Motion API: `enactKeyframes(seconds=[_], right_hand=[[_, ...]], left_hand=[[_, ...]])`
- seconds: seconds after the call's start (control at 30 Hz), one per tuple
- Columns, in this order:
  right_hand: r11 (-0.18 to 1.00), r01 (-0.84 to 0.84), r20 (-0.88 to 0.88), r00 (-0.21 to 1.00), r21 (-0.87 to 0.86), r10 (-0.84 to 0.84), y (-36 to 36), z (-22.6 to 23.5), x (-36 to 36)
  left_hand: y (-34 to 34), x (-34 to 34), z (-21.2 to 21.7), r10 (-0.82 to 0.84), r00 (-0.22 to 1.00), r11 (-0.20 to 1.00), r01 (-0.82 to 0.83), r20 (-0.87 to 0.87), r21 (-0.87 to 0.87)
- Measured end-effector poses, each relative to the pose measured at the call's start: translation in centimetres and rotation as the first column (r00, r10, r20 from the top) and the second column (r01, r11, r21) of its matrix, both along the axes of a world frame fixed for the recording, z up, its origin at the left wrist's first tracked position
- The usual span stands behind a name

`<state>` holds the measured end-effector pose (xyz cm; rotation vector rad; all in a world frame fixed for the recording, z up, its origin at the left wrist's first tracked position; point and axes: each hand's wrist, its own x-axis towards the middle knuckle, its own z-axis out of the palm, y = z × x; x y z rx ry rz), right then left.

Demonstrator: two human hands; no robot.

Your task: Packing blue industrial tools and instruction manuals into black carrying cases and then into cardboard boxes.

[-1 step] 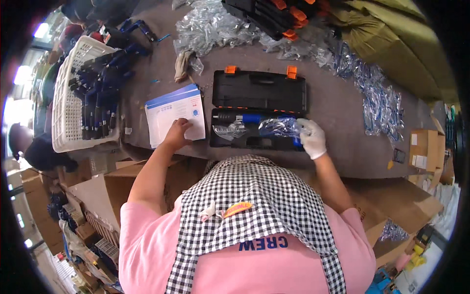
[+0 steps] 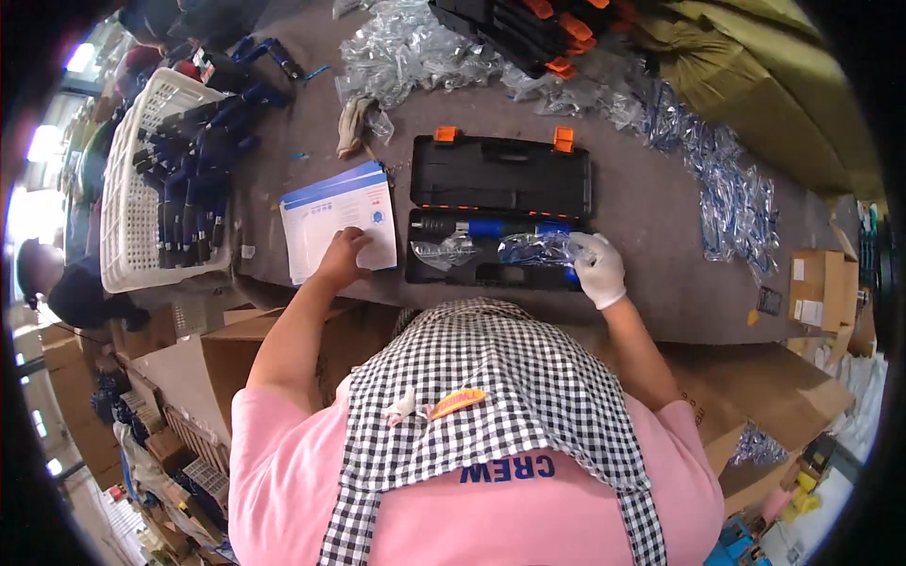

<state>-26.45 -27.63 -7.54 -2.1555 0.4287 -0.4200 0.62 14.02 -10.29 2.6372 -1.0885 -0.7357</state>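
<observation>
An open black plastic case [image 2: 500,176] with orange latches lies on the table before me. In its lower half rests a black and blue cylindrical tool [image 2: 486,228]. A clear plastic bag [image 2: 442,253] lies left in the case. My right hand [image 2: 600,271], in a white glove, has its fingers closed on the end of another clear bag [image 2: 533,248] with blue contents, over the right part of the case. My bare left hand [image 2: 345,253] rests on a stack of printed sheets [image 2: 311,231] left of the case, fingers apart and slightly bent.
A white basket [image 2: 121,203] of dark blue tools stands left. Clear bags [image 2: 406,57] and black cases [image 2: 500,33] are heaped at the back. Bags with blue contents [image 2: 731,203] lie right, a crumpled glove [image 2: 353,125] behind the sheets. A person [image 2: 80,288] is at far left.
My right hand has moved slightly left and down with the bag, which now lies a little lower and flatter in the case. My left hand stays on the sheets.
</observation>
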Motion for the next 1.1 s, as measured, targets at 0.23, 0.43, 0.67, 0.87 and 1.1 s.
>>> enactKeyframes(seconds=[0.23,0.43,0.67,0.87,1.1], right_hand=[[0.894,-0.274,-0.328,0.932,-0.355,0.156,1.4,0.9,0.1],[0.622,-0.669,-0.771,0.616,-0.407,0.158,3.2,5.0,4.1],[0.755,-0.559,-0.487,0.793,-0.342,0.366,3.7,0.2,5.4],[0.65,-0.611,-0.5,0.777,-0.452,0.383,4.9,-0.3,6.0],[0.652,-0.624,-0.352,0.781,-0.43,0.515,3.9,-0.8,5.5]], left_hand=[[-0.7,-1.3,0.7,-0.03,0.997,0.999,0.028,0.073,0.022],[-1.1,-1.6,0.7,-0.01,0.997,1.0,0.008,0.07,0.028],[-0.7,-2.1,0.0,0.013,0.995,0.997,-0.021,0.103,0.078],[-1.6,-3.1,1.2,-0.007,0.989,0.994,-0.009,0.145,0.11],[-0.9,-2.1,1.0,0.027,0.998,0.999,-0.026,0.063,-0.023]])
